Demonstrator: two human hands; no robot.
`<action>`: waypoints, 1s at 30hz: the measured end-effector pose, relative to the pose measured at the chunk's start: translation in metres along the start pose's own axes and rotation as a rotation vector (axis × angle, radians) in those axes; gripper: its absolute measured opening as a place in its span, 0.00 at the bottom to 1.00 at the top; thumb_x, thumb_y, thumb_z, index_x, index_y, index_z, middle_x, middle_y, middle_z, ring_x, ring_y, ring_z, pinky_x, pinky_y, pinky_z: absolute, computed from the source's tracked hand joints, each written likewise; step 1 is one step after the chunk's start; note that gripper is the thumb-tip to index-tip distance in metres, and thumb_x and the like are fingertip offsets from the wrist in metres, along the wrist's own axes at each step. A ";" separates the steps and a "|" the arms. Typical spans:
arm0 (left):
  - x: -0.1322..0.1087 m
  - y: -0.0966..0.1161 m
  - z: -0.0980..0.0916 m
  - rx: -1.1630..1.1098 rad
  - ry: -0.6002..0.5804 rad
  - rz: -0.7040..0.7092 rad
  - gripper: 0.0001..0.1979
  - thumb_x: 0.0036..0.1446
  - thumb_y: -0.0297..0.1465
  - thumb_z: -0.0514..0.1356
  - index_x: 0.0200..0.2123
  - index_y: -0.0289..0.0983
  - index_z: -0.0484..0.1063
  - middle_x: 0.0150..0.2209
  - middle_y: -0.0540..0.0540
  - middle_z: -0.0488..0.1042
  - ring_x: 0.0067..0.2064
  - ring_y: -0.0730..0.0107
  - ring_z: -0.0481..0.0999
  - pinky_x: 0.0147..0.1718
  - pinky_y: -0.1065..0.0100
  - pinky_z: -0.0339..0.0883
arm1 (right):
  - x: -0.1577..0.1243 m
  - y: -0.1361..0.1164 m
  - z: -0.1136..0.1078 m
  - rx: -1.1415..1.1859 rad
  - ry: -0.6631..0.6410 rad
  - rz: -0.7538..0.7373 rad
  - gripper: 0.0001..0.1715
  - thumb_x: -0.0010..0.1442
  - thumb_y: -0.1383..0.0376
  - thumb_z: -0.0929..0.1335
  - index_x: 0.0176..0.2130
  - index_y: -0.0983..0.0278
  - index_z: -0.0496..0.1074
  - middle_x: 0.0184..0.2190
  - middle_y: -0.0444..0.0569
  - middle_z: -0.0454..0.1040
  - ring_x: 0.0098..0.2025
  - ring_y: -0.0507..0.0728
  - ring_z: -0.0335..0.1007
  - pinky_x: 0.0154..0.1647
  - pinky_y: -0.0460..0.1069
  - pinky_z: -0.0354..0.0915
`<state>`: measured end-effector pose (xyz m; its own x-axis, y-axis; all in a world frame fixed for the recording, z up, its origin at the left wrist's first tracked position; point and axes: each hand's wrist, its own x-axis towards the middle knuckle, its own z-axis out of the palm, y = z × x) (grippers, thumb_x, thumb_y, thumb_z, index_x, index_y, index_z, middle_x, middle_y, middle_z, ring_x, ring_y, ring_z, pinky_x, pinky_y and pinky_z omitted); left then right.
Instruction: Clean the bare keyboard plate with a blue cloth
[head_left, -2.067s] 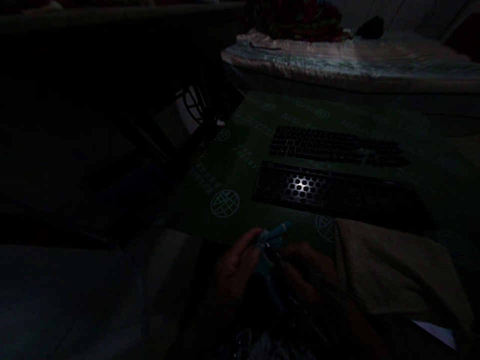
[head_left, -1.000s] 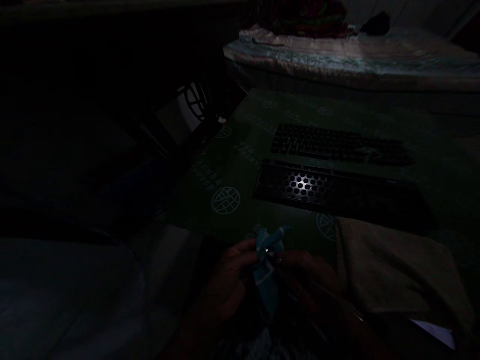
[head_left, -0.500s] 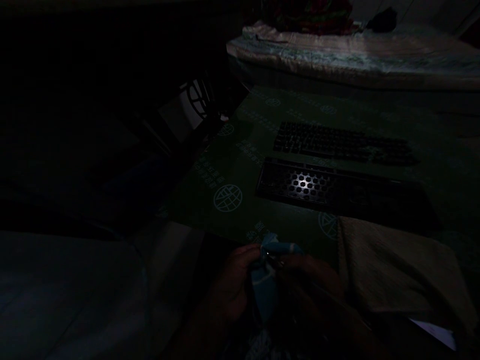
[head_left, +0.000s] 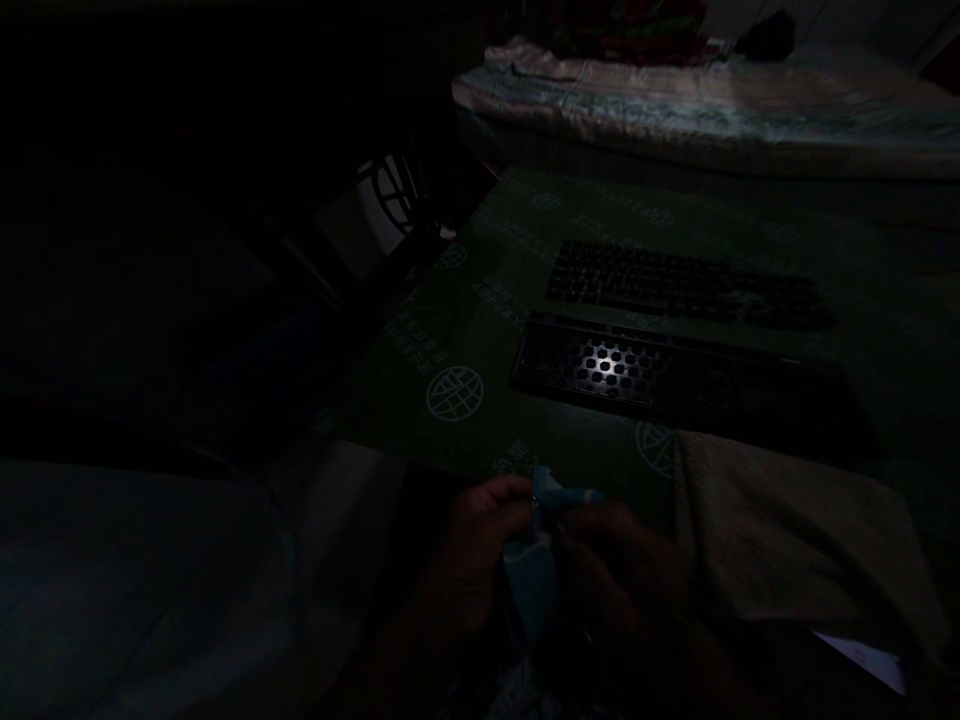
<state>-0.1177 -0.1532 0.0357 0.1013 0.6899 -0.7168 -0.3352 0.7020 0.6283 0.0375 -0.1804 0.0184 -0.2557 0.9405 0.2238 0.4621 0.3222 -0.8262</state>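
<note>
The scene is very dark. Low in the head view, my left hand [head_left: 484, 545] pinches a light-blue cloth [head_left: 531, 585] with whitish stripes, thumb and fingers closed at its upper part. My right hand [head_left: 626, 550] is close on the other side, its fingers curled against a rolled end of the same cloth. A small shiny spot shows between the two hands; what it belongs to is too dark to make out. Below the hands the cloth hangs down in a loose fold.
Beyond my hands, a green printed table [head_left: 390, 400] carries a black keyboard section with keys [head_left: 637, 275] and a black keyboard shell [head_left: 697, 385]. A folded brown towel [head_left: 795, 530] lies at the right, a pale flat object [head_left: 862, 660] below it. Further back stands a bed [head_left: 675, 110].
My left fingertips have shifted slightly up and right on the cloth. The cloth's top stands more upright, and the shiny spot between my hands looks smaller. The keyboard parts stay put.
</note>
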 end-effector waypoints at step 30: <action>0.000 0.021 -0.020 0.456 -0.284 0.220 0.07 0.42 0.27 0.63 0.29 0.37 0.77 0.27 0.50 0.74 0.29 0.69 0.71 0.29 0.72 0.62 | 0.029 0.006 -0.004 0.054 -0.028 0.029 0.26 0.55 0.65 0.67 0.54 0.56 0.66 0.50 0.53 0.73 0.49 0.61 0.72 0.41 0.53 0.71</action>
<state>-0.1436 -0.1418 0.0425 0.3434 0.8045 -0.4846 0.0544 0.4981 0.8654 0.0366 -0.1503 0.0219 -0.2667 0.9458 0.1855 0.4229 0.2878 -0.8592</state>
